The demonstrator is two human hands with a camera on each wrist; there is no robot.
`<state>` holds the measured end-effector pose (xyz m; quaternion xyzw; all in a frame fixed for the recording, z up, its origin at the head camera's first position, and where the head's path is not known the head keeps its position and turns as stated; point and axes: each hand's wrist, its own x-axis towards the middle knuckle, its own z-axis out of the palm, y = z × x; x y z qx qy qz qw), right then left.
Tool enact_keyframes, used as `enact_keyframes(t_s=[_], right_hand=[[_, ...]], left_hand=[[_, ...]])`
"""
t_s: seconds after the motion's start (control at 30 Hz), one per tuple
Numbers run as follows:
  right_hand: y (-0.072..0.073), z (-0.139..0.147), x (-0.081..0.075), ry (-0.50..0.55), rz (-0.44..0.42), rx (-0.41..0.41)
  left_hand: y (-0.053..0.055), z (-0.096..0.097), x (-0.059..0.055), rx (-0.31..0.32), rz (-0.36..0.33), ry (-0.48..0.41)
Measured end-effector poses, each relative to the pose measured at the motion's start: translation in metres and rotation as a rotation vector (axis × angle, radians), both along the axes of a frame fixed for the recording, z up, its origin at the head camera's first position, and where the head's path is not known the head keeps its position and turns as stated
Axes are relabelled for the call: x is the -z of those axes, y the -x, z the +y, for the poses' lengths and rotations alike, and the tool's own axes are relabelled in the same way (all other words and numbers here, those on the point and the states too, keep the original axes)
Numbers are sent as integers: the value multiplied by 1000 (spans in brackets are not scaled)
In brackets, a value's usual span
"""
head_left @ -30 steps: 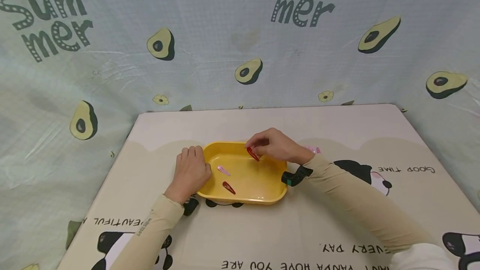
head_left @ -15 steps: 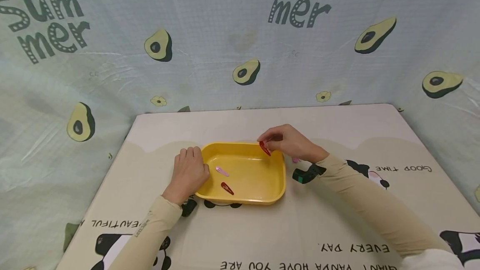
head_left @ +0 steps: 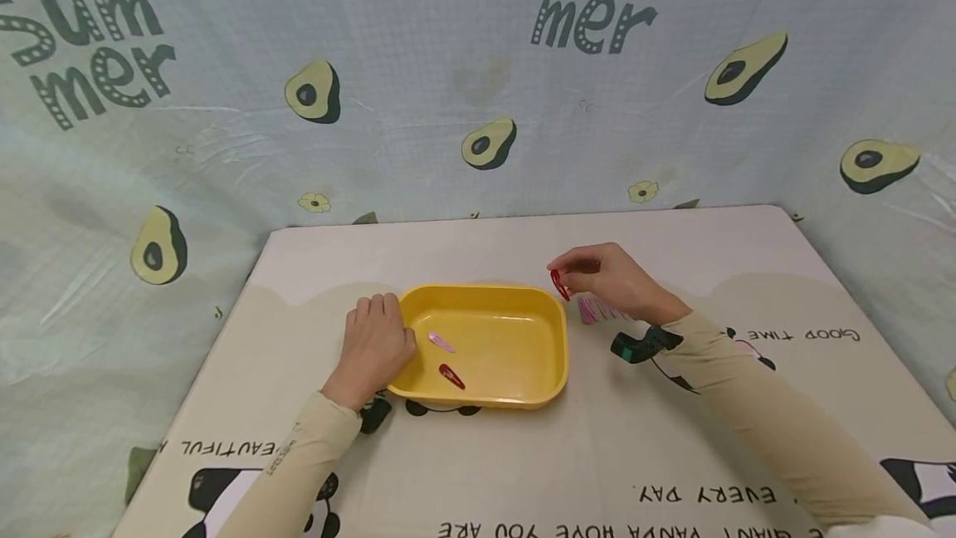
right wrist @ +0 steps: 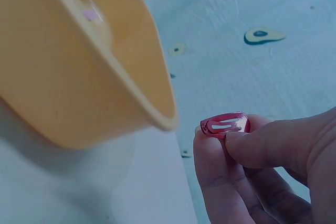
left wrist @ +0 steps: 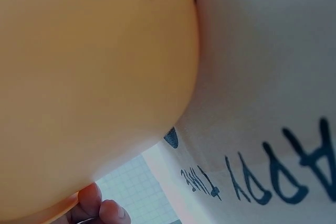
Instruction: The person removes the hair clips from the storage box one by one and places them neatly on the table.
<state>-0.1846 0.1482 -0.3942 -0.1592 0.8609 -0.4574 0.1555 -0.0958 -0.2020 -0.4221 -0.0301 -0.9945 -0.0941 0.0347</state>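
Observation:
My right hand (head_left: 616,276) pinches a red snap hair clip (right wrist: 226,125) between thumb and fingers, just off the right end of a yellow plastic tray (head_left: 515,343). On the tray's left rim, my left hand (head_left: 376,347) grips with its fingers curled over the edge. Inside the tray lie a pink hair clip (head_left: 441,342) and, nearer to me, another red hair clip (head_left: 451,376). Low in the left wrist view show left fingertips (left wrist: 113,212) at the rim; the tray's outer wall (left wrist: 94,77) fills much of that picture.
Partly under my right hand, a row of pink slender pieces (head_left: 597,309) lies on the table right of the tray. The table (head_left: 478,471) wears a printed panda cover. Behind its far edge hangs an avocado-print curtain (head_left: 418,148).
My right hand has carried the red hair clip rightward from over the tray to outside its right rim. The pink pieces on the table show more. My left hand stays on the tray.

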Motion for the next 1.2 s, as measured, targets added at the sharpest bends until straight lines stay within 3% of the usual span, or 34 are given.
enact_keyframes(t_s=[0.67, 1.2], right_hand=[[-5, 56, 21, -4, -11, 143], [-13, 93, 41, -1, 11, 175]], left_hand=[[-1, 1, -1, -5, -12, 9], [1, 2, -2, -17, -43, -1]])
